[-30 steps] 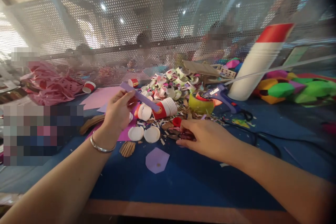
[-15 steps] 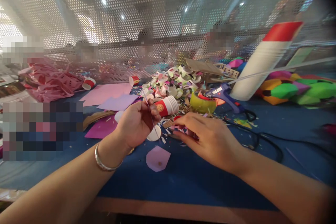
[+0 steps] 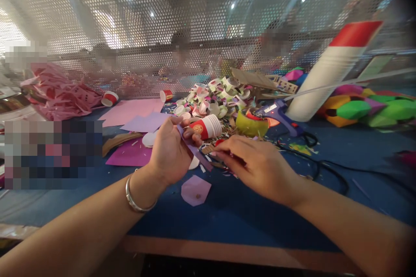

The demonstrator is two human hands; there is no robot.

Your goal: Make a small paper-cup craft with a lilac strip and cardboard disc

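Head view: stacked cups (image 3: 212, 126) lie behind left hand (image 3: 170, 151) and purple strip (image 3: 200, 155).

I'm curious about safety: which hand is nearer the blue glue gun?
Right: the right hand is in front of the glue gun; the left hand is farther off, to its left.

Strip (image 3: 199, 154) in left hand (image 3: 170, 151): smooth matt paper. Lilac cutout (image 3: 195, 188) near front edge of tabletop (image 3: 253, 229): matt paper. Tabletop itself: dull, blue. Stacked cups (image 3: 212, 126): smooth paper, faint sheen. Bangle (image 3: 129, 194): shiny silvery metal. Glue gun (image 3: 277, 113): smooth plastic. Pink heap (image 3: 58, 95) toward left edge: crinkled, slightly glossy. Screen (image 3: 146, 26) beyond back edge: perforated, metal-looking.
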